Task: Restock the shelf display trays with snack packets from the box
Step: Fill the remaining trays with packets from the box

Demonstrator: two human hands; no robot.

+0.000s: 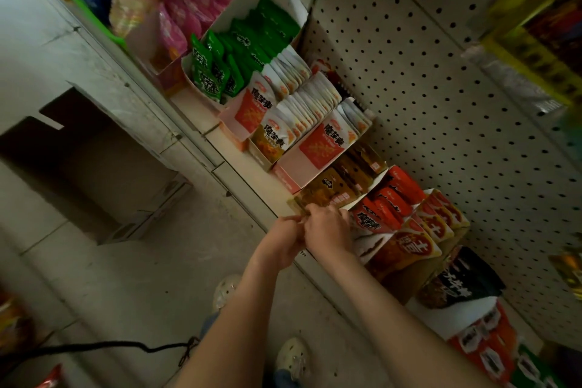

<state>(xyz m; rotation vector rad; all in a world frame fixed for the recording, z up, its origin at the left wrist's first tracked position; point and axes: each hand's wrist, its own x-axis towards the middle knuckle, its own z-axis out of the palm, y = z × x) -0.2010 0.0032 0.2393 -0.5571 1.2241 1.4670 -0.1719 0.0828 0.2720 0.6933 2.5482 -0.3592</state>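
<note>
Restocking day at the snack shelf (242,167): we bring both hands to the front brown packet (315,198). It stands at the head of its row, just beside the orange-and-white tray (302,167) on one side and the red packets (390,198) on the other. Our left hand (283,239) and right hand (329,228) meet knuckle to knuckle, fingers curled and apparently pinching the packet's near edge between them. The open box (104,173) sits on the floor well to the left, its inside too dark to read. We judge the packet light, soft and crinkly, with a slippery foil skin and contents that crush easily. The flat sealed rim looks the safest hold, thumb against fingers, rather than the puffed middle.
</note>
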